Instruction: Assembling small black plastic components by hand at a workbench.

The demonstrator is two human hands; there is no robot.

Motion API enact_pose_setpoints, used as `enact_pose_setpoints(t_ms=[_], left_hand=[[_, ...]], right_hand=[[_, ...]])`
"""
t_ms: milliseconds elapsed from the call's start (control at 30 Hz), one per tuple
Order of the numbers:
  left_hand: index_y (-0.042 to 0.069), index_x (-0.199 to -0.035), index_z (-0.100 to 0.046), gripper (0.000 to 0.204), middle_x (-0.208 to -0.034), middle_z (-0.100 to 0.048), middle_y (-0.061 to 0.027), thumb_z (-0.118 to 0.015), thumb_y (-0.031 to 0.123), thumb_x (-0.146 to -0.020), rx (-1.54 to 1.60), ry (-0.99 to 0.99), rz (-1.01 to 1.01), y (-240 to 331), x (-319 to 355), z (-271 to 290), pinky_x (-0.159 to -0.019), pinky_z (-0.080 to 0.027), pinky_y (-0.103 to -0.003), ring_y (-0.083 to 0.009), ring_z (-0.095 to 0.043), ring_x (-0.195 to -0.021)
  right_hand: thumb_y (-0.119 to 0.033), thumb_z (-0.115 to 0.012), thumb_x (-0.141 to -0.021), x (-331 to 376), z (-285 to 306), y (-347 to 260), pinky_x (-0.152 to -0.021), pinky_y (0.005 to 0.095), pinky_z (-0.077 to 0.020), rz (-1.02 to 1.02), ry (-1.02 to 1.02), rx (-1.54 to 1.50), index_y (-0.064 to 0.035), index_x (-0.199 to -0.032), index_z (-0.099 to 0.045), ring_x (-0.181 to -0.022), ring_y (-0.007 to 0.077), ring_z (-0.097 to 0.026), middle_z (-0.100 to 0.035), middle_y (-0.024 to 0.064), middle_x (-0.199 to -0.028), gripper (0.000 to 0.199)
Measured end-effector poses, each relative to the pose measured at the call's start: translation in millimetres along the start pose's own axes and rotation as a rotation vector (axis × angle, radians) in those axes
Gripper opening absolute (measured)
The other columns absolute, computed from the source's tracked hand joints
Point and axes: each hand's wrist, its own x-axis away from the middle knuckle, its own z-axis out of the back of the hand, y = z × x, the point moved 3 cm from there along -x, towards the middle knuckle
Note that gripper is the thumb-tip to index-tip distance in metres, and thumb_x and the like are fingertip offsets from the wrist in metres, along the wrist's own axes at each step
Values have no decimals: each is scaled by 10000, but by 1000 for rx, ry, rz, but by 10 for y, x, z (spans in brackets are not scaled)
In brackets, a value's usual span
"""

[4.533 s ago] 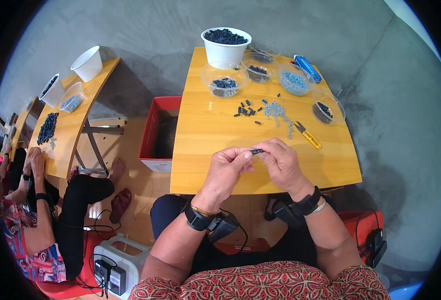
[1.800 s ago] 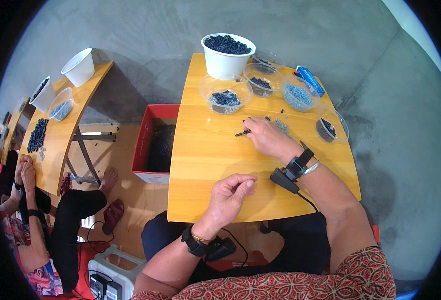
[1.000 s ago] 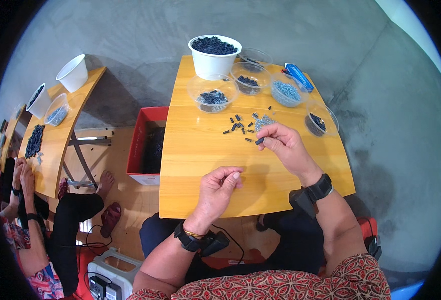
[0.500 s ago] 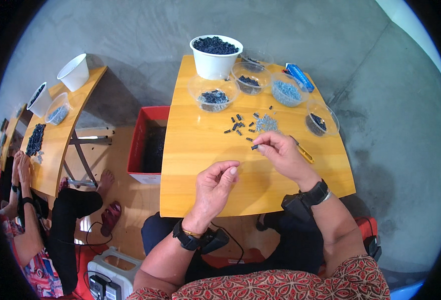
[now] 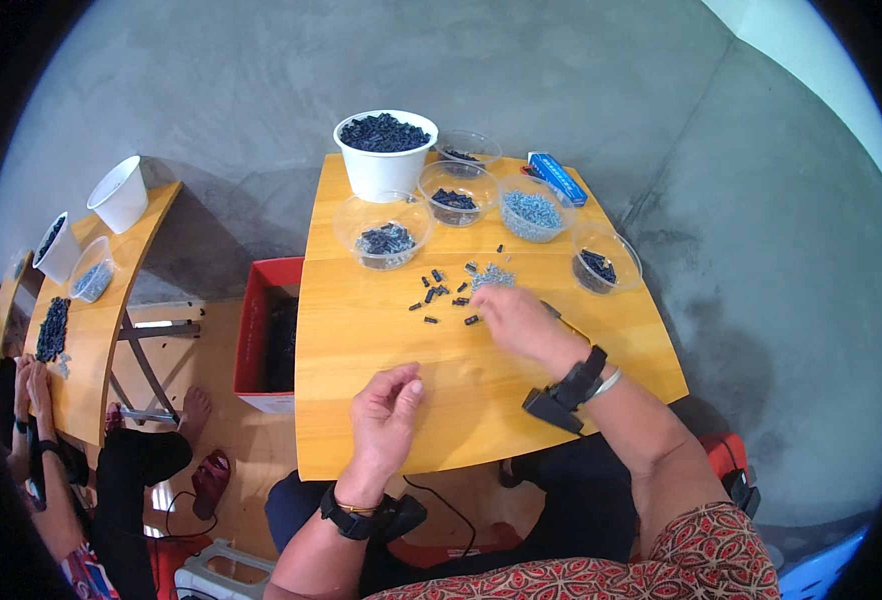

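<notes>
The right hand (image 5: 514, 322) reaches out over the wooden surface (image 5: 361, 330) to the scatter of small dark parts (image 5: 443, 295), fingers curled down at its near edge; what they pinch cannot be told. The left hand (image 5: 385, 418) waits nearer the body than the scatter, fingertips gathered loosely together, apparently ready to receive a piece.
</notes>
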Motion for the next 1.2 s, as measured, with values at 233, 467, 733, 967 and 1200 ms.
enact_pose_setpoints(t_ms=[233, 467, 733, 967, 1200], left_hand=[[-70, -1230, -364, 450, -1135, -499, -139, -535, 22, -823, 206, 54, 163, 39, -47, 8, -852, -428, -265, -168, -511, -983], [-79, -1246, -325, 472, -1176, -462, -160, -520, 21, -828, 178, 12, 205, 70, -47, 7, -889, -416, -299, -200, -478, -1045], [-80, -1245, -325, 465, -1189, -453, -167, -514, 30, -835, 182, -5, 198, 133, -33, -16, -910, -401, -302, -211, -466, -1071], [-67, -1229, -351, 429, -1162, -469, -168, -505, 26, -840, 324, 0, 314, 94, -17, -37, -868, -439, -298, -208, -505, -1017], [-76, -1158, -440, 353, -1064, -538, -131, -526, 53, -841, 225, -92, 245, 62, -42, -97, -832, -447, -264, -167, -541, -934]], right_hand=[[-62, -516, -770, -411, 361, 800, -704, 387, -454, -214, 121, 221, -19, -846, -581, -797, 343, -567, -590, 188, -816, 109], [36, -497, -682, -708, 138, 957, -703, 419, -448, -55, 50, 283, -16, -864, -574, -838, 372, -555, -572, 226, -841, 204], [-19, -533, -724, -642, 132, 834, -689, 409, -437, -14, 100, 242, -27, -801, -526, -808, 342, -542, -557, 170, -822, 77], [-32, -542, -743, -298, 53, 118, -696, 401, -432, 164, -188, 38, -30, -809, -521, -812, 334, -529, -543, 139, -833, 69], [-19, -527, -741, -237, -15, 109, -667, 401, -422, 282, -105, 174, -19, -778, -499, -787, 328, -518, -531, 135, -801, 46]])
